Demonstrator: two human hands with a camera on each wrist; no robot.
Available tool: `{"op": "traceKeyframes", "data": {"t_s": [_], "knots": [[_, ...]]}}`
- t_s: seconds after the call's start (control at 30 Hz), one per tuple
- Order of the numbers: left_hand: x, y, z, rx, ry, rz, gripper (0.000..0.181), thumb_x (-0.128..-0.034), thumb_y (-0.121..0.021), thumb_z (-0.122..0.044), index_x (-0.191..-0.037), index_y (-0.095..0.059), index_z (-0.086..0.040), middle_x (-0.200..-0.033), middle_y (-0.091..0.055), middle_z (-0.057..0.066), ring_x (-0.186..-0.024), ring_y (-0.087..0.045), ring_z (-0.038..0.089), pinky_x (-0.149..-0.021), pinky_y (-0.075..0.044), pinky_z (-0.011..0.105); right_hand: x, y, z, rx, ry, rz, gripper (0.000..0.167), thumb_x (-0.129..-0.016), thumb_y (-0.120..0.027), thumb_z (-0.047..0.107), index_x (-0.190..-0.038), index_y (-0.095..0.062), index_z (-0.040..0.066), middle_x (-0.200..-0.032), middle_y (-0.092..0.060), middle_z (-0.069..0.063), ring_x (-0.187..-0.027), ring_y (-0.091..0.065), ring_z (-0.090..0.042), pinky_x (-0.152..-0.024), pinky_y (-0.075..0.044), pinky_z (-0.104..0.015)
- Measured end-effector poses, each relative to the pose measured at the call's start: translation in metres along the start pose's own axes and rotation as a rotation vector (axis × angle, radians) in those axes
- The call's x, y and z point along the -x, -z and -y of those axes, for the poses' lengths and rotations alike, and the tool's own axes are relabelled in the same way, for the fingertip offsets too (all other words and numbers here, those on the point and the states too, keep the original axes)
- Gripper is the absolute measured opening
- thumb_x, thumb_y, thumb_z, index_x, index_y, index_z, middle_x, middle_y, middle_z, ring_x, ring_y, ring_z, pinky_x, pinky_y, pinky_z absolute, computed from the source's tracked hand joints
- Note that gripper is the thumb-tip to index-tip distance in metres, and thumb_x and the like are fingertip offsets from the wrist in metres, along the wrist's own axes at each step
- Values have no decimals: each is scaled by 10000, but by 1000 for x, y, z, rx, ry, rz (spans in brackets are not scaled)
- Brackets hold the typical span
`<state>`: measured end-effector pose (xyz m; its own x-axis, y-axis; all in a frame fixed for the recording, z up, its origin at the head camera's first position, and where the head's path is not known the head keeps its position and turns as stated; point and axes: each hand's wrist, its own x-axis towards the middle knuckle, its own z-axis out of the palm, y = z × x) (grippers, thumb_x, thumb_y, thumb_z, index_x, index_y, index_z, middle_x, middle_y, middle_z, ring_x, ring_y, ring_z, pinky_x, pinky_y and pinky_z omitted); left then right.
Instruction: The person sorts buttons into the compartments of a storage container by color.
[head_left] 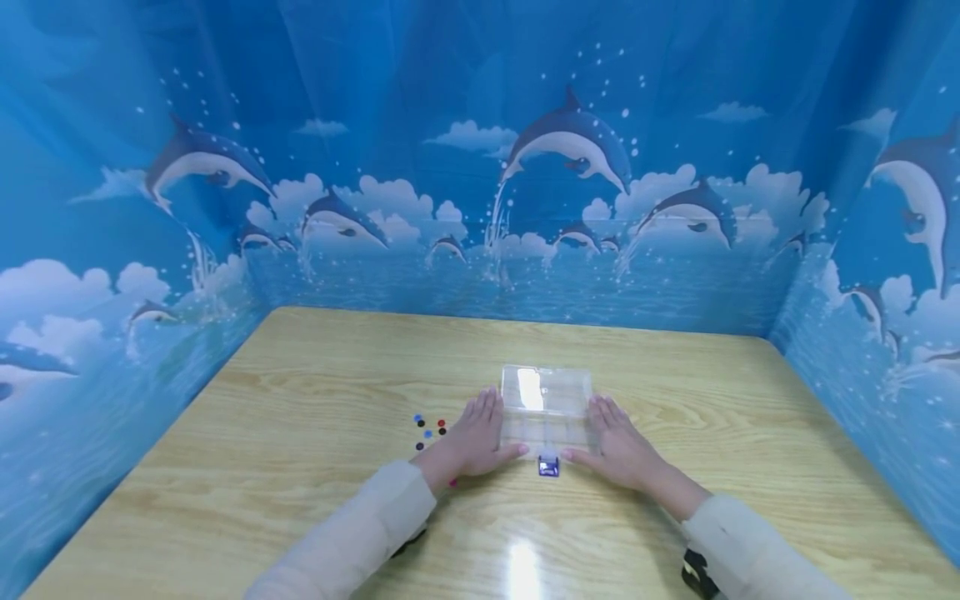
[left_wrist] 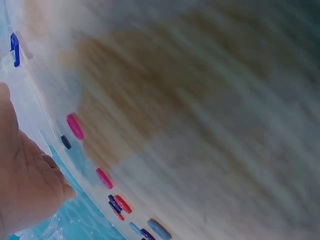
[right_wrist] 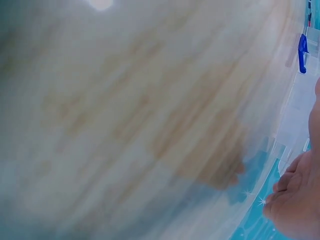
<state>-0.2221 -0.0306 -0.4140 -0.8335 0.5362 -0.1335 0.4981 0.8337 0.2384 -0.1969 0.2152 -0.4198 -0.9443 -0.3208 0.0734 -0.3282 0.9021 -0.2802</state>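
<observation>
while l hand (head_left: 474, 437) and r hand (head_left: 621, 442), fingers straight, flanked it, clear box (head_left: 558, 429) sat open on tbl (head_left: 337, 367), long axis l-r, blue clasp (head_left: 548, 467) facing nr edge, contents too faint to tell.

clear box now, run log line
clear box: lid open; blue latch: near edge; left hand: at left side; right hand: at right side; coloured discs: left of box
</observation>
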Motion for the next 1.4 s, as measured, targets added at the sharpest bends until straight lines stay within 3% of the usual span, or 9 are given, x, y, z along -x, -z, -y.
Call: {"op": "traceKeyframes", "data": {"t_s": [0.47, 1.4], "knots": [[5, -1, -1, 25, 11, 13, 873, -924, -306, -609, -1458, -67, 39, -1538, 0, 207, -1436, -29, 330, -1172, -90, 403, 4, -2, 4, 39, 24, -13, 918, -865, -532, 534, -1363, -236, -178, -1442, -226, -346, -1354, -204, -481, -1112, -212, -525], [17, -3, -5, 47, -4, -17, 856, -930, -349, -574, -1450, -99, 59, -1533, -31, 226, -1434, -41, 339, -1170, -96, 422, 13, -6, 7, 38, 38, -54, 920, -846, -554, 542, -1356, -273, -170, -1428, -265, -344, -1344, -238, -477, -1098, -239, -538]]}}
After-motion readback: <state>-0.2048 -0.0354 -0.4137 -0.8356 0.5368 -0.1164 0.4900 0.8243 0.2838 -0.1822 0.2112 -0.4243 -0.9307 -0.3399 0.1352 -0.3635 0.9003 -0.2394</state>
